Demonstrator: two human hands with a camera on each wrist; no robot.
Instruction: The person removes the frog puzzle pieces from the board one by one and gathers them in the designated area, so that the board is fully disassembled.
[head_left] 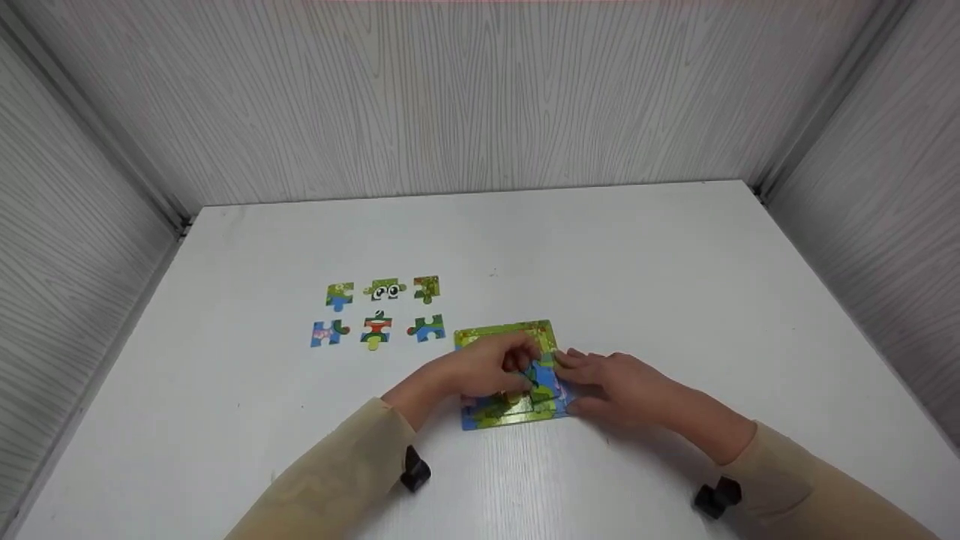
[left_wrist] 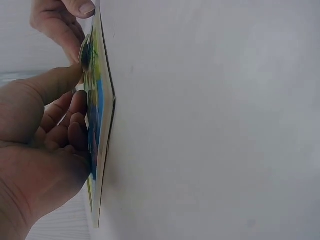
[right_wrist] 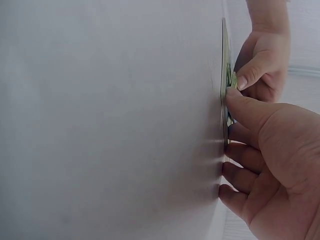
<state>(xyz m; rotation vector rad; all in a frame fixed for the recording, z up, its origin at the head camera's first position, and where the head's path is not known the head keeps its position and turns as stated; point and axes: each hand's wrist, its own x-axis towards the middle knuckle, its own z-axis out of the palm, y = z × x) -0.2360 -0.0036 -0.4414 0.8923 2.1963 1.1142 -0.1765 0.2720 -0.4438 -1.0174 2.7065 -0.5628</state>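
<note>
A square jigsaw board (head_left: pixel 504 424) with a green and blue picture lies on the table. My left hand (head_left: pixel 487 365) is over it, thumb and fingers pinching a jigsaw piece (right_wrist: pixel 234 80) that stands slightly tilted above the board's right part. In the left wrist view the left thumb (left_wrist: pixel 62 82) reaches to that piece, close over the picture. My right hand (head_left: pixel 626 386) rests at the board's right edge, thumb and forefinger at the rim, the other fingers (right_wrist: pixel 240 177) reaching down to the table. The left hand hides much of the board's middle.
Several loose jigsaw pieces lie in two rows left of the board: one with eyes (head_left: pixel 385 290), a red and green one (head_left: pixel 376 328) and a blue and green one (head_left: pixel 427 328) among them. Wood-grain panels (head_left: pixel 480 97) wall the white table (head_left: pixel 615 255) at back and sides.
</note>
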